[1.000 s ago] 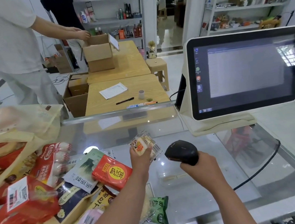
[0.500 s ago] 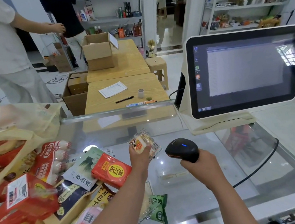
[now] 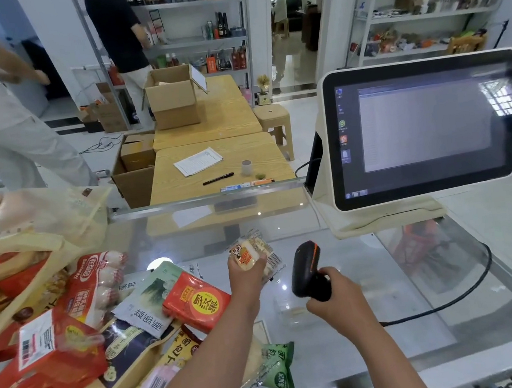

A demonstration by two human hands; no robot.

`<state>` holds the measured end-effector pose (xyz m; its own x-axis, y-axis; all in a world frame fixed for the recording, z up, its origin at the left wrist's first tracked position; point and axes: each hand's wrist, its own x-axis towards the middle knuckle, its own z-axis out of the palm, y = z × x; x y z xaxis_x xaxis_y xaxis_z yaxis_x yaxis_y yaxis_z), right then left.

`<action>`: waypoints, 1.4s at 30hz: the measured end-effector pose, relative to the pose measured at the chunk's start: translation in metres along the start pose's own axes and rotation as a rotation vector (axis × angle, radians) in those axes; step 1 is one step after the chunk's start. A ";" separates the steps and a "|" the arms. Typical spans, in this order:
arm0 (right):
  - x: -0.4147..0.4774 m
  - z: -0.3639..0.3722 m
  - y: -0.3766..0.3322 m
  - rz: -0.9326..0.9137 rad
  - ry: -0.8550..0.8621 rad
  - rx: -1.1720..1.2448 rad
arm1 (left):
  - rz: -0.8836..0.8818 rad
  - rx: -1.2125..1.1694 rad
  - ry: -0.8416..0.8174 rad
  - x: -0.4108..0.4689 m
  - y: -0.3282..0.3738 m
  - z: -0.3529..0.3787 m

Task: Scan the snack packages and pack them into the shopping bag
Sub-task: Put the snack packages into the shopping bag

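A person's left hand (image 3: 247,270) pinches a small clear snack pack (image 3: 253,254) upright above the glass counter (image 3: 346,337), its barcode edge turned toward 3 o'clock. Just beside it at 3 o'clock, the right hand (image 3: 335,297) curls round the grip of a black scanner (image 3: 306,270), whose head tilts toward the pack without touching it; a dark cable (image 3: 449,305) trails off toward 3 o'clock. At 9 o'clock from the left hand lies a heap of snack bags (image 3: 109,324), a red-and-yellow pouch (image 3: 197,301) nearest the wrist and a green packet (image 3: 277,368) under the forearm at 6 o'clock. Farther out at 9 to 10 o'clock slumps a cream shopping bag (image 3: 26,228) with packages showing inside. At 2 o'clock stands a white-framed screen (image 3: 424,128). Beyond the counter at 12 o'clock are wooden tables (image 3: 212,160) with a sheet of paper (image 3: 197,161), a pen (image 3: 218,179) and a cardboard box (image 3: 172,97).
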<state>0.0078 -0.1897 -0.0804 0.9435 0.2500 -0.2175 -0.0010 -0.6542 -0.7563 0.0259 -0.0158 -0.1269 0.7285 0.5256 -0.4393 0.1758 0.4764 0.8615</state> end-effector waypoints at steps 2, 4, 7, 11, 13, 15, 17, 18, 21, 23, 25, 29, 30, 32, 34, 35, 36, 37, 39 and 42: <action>0.003 0.007 0.004 -0.011 0.022 -0.066 | 0.005 -0.007 -0.013 0.000 0.004 0.002; 0.005 0.011 0.006 -0.006 0.033 -0.114 | 0.021 0.001 -0.021 0.001 0.008 0.003; 0.006 0.014 0.006 0.016 -0.002 -0.121 | 0.044 0.001 -0.026 0.000 0.016 0.003; 0.006 0.016 -0.005 -0.079 0.114 -0.192 | 0.028 -0.102 -0.064 -0.008 0.035 0.002; 0.006 0.018 -0.027 -0.187 0.192 -0.113 | 0.018 -0.195 -0.104 -0.011 0.046 0.000; 0.009 0.024 -0.055 -0.242 0.168 0.057 | 0.059 -0.220 -0.136 -0.016 0.059 -0.003; 0.013 0.031 -0.084 -0.267 0.105 0.155 | 0.107 -0.233 -0.164 -0.023 0.073 -0.007; 0.016 0.035 -0.099 -0.291 0.080 0.185 | 0.123 -0.235 -0.171 -0.028 0.081 -0.011; 0.023 0.052 -0.136 -0.362 0.002 0.313 | 0.159 -0.212 -0.208 -0.039 0.106 -0.029; 0.024 0.064 -0.156 -0.370 -0.059 0.416 | 0.189 -0.213 -0.217 -0.048 0.123 -0.044; 0.023 0.077 -0.173 -0.383 -0.084 0.506 | 0.225 -0.215 -0.210 -0.058 0.139 -0.060; 0.022 0.101 -0.202 -0.351 -0.124 0.718 | 0.315 -0.163 -0.156 -0.076 0.172 -0.093; 0.022 0.107 -0.209 -0.319 -0.155 0.764 | 0.352 -0.129 -0.128 -0.081 0.181 -0.103; 0.020 0.120 -0.223 -0.258 -0.235 0.821 | 0.441 -0.079 -0.024 -0.089 0.198 -0.127; 0.017 0.131 -0.236 -0.213 -0.301 0.826 | 0.559 -0.022 0.148 -0.096 0.212 -0.158; 0.015 0.136 -0.241 -0.195 -0.321 0.828 | 0.618 0.059 0.261 -0.099 0.217 -0.175; 0.013 0.141 -0.246 -0.183 -0.331 0.831 | 0.666 0.185 0.382 -0.099 0.220 -0.195; 0.010 0.144 -0.251 -0.179 -0.337 0.841 | 0.693 0.332 0.493 -0.098 0.221 -0.216; 0.004 0.152 -0.261 -0.182 -0.357 0.854 | 0.633 0.642 0.678 -0.090 0.217 -0.257; -0.010 0.166 -0.280 -0.169 -0.402 0.842 | 0.415 0.973 0.811 -0.072 0.203 -0.308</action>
<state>-0.0564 0.1096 0.0310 0.7686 0.6238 -0.1416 -0.2613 0.1042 -0.9596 -0.1952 0.2599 0.0008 0.3047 0.9382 0.1644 0.6840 -0.3356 0.6477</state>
